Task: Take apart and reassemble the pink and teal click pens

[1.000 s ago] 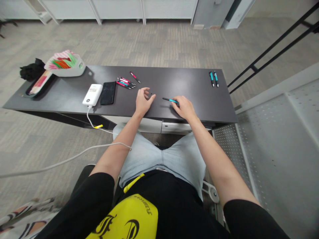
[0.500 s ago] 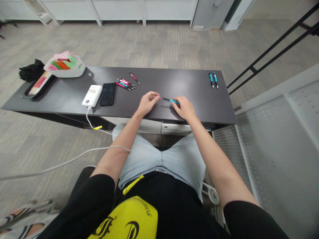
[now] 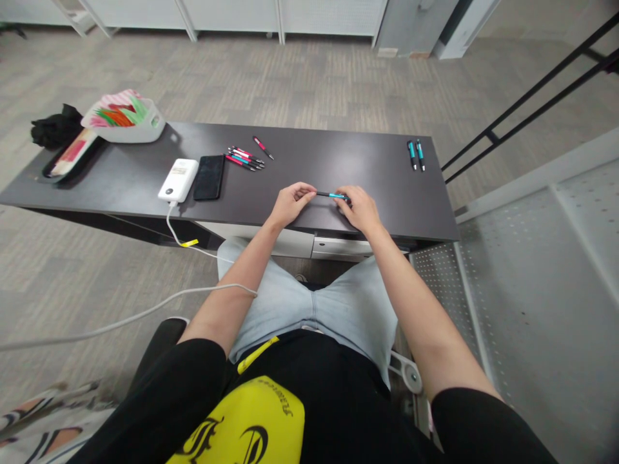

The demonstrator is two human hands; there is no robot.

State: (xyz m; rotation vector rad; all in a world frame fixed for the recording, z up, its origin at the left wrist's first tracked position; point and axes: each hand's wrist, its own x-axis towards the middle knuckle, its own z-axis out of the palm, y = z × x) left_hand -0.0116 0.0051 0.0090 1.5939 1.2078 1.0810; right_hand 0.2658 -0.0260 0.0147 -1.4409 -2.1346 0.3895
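Above the near part of the dark desk, a blue-and-black pen (image 3: 331,194) lies level between both my hands. My right hand (image 3: 358,207) is closed around its blue end. With thumb and fingertips, my left hand (image 3: 291,202) pinches the black end. Several red and blue pens (image 3: 243,158) lie bunched beyond my left hand, and one red pen (image 3: 263,147) rests apart at an angle. Two blue pens (image 3: 416,155) lie side by side near the far right corner of the desk.
Left of the pens are a black phone (image 3: 209,177) and a white power bank (image 3: 178,180) with a white cable (image 3: 169,295) crossing my left arm. A white basket (image 3: 130,132), a black tray (image 3: 72,166) and black cloth (image 3: 57,127) sit at the left. Black rails (image 3: 522,96) stand right.
My left hand has moved slightly right and closed on the black end of the pen. My right hand keeps its hold on the blue end.
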